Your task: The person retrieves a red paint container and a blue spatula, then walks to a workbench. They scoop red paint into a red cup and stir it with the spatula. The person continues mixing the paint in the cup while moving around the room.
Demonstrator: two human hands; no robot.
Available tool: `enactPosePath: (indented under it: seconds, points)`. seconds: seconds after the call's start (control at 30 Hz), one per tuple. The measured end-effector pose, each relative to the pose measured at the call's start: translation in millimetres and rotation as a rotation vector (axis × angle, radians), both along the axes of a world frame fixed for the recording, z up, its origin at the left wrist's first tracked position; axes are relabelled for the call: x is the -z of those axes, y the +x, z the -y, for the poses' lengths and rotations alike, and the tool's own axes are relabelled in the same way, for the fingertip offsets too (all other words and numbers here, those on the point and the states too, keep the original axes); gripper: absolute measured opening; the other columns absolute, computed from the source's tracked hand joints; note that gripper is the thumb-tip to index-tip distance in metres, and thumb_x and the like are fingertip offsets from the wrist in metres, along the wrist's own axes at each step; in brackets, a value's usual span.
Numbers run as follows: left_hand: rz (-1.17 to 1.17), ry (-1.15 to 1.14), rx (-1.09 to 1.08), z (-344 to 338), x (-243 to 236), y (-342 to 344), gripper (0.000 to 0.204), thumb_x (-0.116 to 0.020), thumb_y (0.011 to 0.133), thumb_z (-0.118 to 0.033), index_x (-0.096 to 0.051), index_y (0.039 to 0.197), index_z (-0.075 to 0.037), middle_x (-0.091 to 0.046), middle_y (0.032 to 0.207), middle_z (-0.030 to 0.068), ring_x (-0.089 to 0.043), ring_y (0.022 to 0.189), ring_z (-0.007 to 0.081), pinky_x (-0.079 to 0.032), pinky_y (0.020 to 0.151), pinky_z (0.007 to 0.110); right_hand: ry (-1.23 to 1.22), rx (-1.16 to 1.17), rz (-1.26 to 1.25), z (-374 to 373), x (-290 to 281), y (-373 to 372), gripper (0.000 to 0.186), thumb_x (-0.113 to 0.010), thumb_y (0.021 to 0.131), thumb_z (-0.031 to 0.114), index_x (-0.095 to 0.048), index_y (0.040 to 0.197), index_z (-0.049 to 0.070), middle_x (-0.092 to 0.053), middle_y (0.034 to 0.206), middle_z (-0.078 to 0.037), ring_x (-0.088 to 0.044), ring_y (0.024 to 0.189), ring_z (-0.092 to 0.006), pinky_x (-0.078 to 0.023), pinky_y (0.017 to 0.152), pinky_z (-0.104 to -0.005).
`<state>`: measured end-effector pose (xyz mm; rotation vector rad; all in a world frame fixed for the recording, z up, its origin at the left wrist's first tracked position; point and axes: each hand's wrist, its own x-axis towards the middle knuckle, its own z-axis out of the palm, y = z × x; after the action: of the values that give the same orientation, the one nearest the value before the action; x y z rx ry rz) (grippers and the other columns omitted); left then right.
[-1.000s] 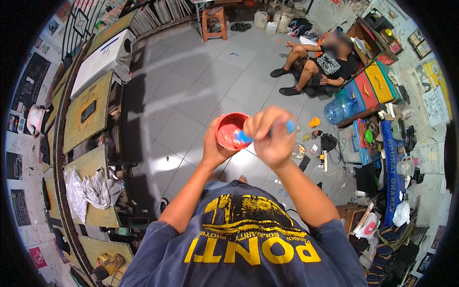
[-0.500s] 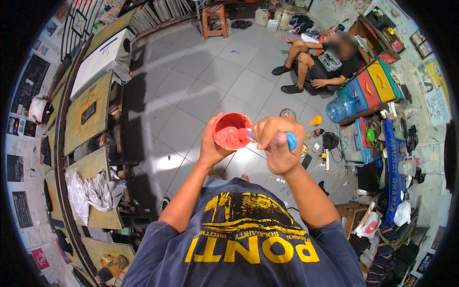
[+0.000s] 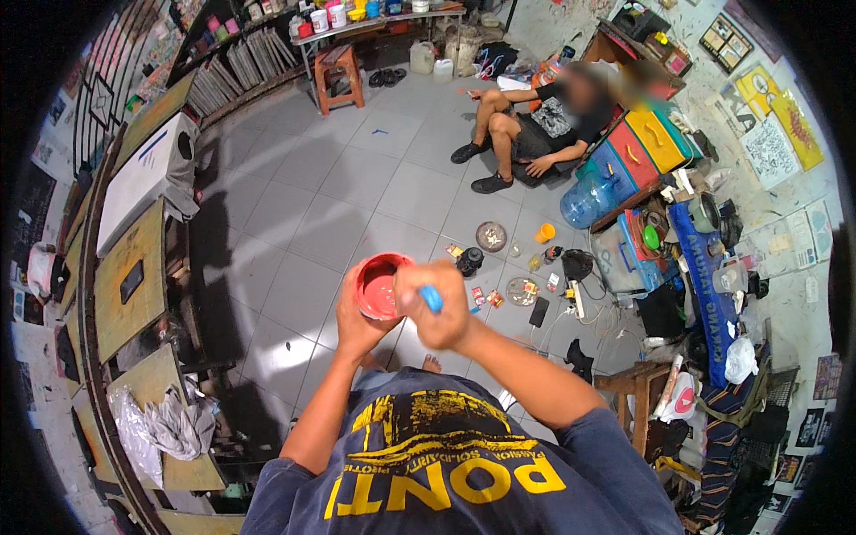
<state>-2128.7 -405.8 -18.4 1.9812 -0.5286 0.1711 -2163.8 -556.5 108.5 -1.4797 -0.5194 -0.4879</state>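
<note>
My left hand (image 3: 350, 332) is wrapped round a red tub (image 3: 363, 299), its open mouth tilted up toward me. Thick pinkish-red paint (image 3: 380, 292) lies inside and coats the inner wall. At the tub's right rim, my right hand (image 3: 443, 312) is closed in a fist, slightly blurred. It grips a tool with a blue handle (image 3: 431, 299), whose end sticks out of the fist. The tool's other end is hidden behind my fingers, so I cannot tell how far into the tub it reaches.
A rack with yellowish boards (image 3: 134, 294) runs along the left. A seated person (image 3: 553, 125) leans by coloured drawers (image 3: 660, 134) at the far right. An orange stool (image 3: 338, 80) stands at the back. Dishes, a black bottle (image 3: 469, 260), a phone (image 3: 539, 311) and cables lie on the right floor.
The view has turned, so the room and both hands sit differently in it. My right hand has come closer over the tub's rim, and the tool's red-smeared part, seen before, is now covered.
</note>
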Motion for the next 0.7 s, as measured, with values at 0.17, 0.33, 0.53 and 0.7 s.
enactPosePath:
  seconds: [0.17, 0.33, 0.53, 0.7]
  points:
    - [-0.122, 0.000, -0.022, 3, 27, 6, 0.089, -0.092, 0.058, -0.024, -0.048, 0.133, -0.006, -0.060, 0.123, 0.0159, -0.061, 0.112, 0.0324, -0.050, 0.095, 0.041, 0.234, 0.014, -0.040, -23, -20, 27, 0.042, -0.063, 0.095, 0.029, -0.048, 0.066, 0.003, -0.041, 0.052, -0.007, -0.039, 0.045, -0.0141, -0.032, 0.044, -0.0318]
    - [-0.092, -0.181, -0.030, 0, 5, 29, 0.088, -0.094, 0.058, -0.025, -0.049, 0.132, -0.006, -0.061, 0.123, 0.0129, -0.062, 0.111, 0.0297, -0.051, 0.094, 0.040, 0.021, -0.010, -0.117, -6, -2, 46, 0.040, -0.060, 0.098, 0.027, -0.049, 0.068, 0.003, -0.047, 0.054, -0.001, -0.042, 0.048, -0.0114, -0.034, 0.046, -0.0284]
    - [-0.104, -0.263, -0.002, -17, 9, 86, 0.088, -0.095, 0.057, -0.028, -0.051, 0.130, -0.005, -0.062, 0.124, 0.0146, -0.062, 0.114, 0.0311, -0.050, 0.096, 0.041, 0.183, -0.098, -0.027, -25, -35, 127, 0.053, -0.049, 0.104, 0.041, -0.050, 0.068, 0.002, -0.044, 0.057, -0.005, -0.037, 0.051, -0.0126, -0.030, 0.049, -0.0291]
    - [-0.071, -0.158, 0.016, -53, 13, 161, 0.091, -0.095, 0.056, -0.028, -0.050, 0.132, -0.004, -0.058, 0.130, 0.0178, -0.058, 0.119, 0.0358, -0.048, 0.099, 0.044, 0.016, -0.184, -0.052, -26, -34, 175, 0.057, -0.048, 0.103, 0.046, -0.047, 0.066, 0.002, -0.040, 0.054, -0.005, -0.033, 0.048, -0.0121, -0.026, 0.048, -0.0299]
